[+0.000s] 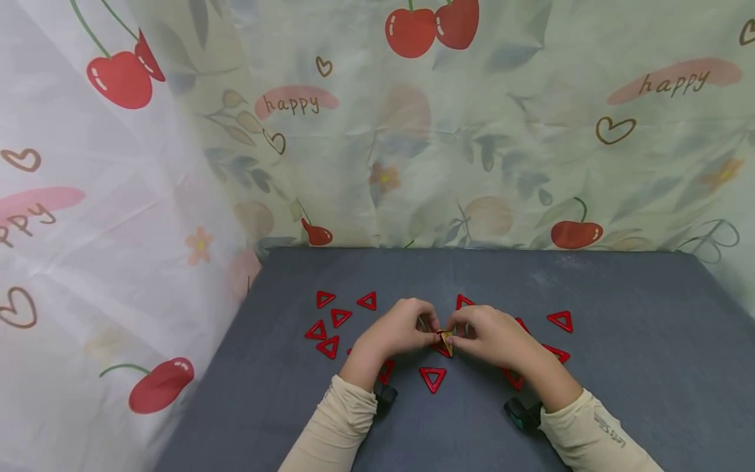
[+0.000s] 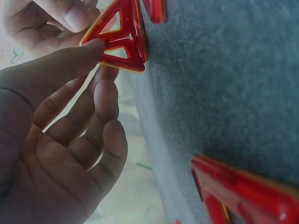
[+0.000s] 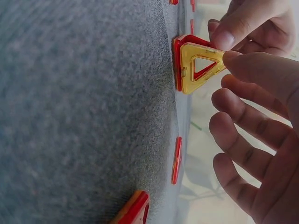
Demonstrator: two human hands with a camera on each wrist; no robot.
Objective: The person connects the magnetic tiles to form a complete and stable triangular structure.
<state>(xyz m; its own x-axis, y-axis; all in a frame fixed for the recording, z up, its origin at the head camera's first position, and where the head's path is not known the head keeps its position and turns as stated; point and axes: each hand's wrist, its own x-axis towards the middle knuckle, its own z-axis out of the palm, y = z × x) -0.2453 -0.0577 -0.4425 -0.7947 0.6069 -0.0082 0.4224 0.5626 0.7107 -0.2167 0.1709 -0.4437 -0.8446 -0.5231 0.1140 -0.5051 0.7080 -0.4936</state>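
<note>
Over the middle of the table, both hands meet at a small standing build of magnetic triangle tiles. My left hand (image 1: 398, 331) pinches a red triangle tile (image 2: 122, 39) near its tip, the thumb on its face. The other left fingers are loosely bent beneath. My right hand (image 1: 492, 335) pinches the top corner of a yellow triangle tile (image 3: 187, 83) between thumb and fingers. This tile leans against red ones, their tips close together. The build's bottom edges seem to touch the table; how the tiles join is partly hidden by the fingers.
Several loose red triangle tiles lie flat to the left, and others to the right, some partly under the right forearm. One red triangle (image 1: 433, 371) lies just in front of the build. The grey table (image 1: 283, 406) ends at a patterned cloth (image 1: 354, 196) behind.
</note>
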